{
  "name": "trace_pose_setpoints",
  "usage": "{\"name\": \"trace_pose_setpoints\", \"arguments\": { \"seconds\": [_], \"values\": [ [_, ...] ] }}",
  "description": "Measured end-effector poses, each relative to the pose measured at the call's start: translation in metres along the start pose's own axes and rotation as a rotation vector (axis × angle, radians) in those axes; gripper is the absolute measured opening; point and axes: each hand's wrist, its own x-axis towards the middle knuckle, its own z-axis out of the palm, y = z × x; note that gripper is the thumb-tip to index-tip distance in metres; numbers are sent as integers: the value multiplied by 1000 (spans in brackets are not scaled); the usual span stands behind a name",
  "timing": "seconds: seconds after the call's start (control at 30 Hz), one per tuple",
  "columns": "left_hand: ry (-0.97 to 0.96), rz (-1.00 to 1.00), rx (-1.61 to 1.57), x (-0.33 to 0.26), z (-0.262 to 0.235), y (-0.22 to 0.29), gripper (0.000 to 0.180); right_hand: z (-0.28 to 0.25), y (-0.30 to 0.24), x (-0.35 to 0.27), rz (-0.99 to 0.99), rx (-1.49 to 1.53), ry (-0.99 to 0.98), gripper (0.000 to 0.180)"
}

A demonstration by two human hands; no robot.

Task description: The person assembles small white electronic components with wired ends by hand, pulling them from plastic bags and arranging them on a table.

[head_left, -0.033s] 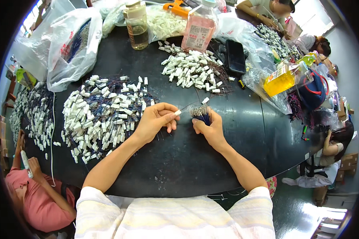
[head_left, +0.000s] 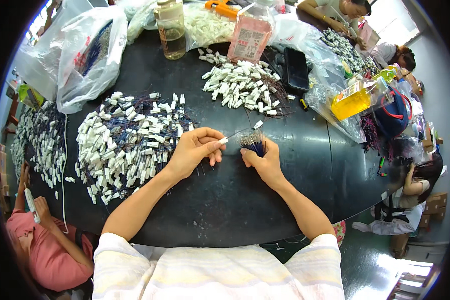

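Note:
Between thumb and forefinger, my left hand (head_left: 195,154) pinches a small white plastic connector (head_left: 223,141). A thin dark wire runs from that connector toward the bundle on the right. My right hand (head_left: 266,161) is closed around a bundle of dark blue wires (head_left: 255,145) whose metal-tipped ends fan out toward the left hand. Both hands are a little above the black table (head_left: 225,200). One loose white connector (head_left: 258,124) on a wire lies just beyond the right hand. To the left spreads a large pile of wired white connectors (head_left: 135,150).
Farther back lie a smaller connector pile (head_left: 245,85), a black phone (head_left: 296,70), a pink-liquid bottle (head_left: 250,37) and a tumbler (head_left: 171,32). Plastic bags (head_left: 92,60) stand back left. At right are a yellow bottle (head_left: 352,100) and a blue bag (head_left: 392,112). Co-workers sit around the table.

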Motion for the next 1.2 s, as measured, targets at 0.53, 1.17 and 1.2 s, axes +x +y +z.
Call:
{"name": "trace_pose_setpoints", "arguments": {
  "seconds": [0.53,1.17,1.2],
  "values": [
    [-60,-10,135,0,12,4,16,-17,15,-2,-64,-376,235,7],
    [-177,197,145,9,18,-17,11,-30,19,-5,-10,-269,131,11],
    [-154,121,183,9,17,-15,11,-28,22,-2,-65,-452,164,13]
  ]
}}
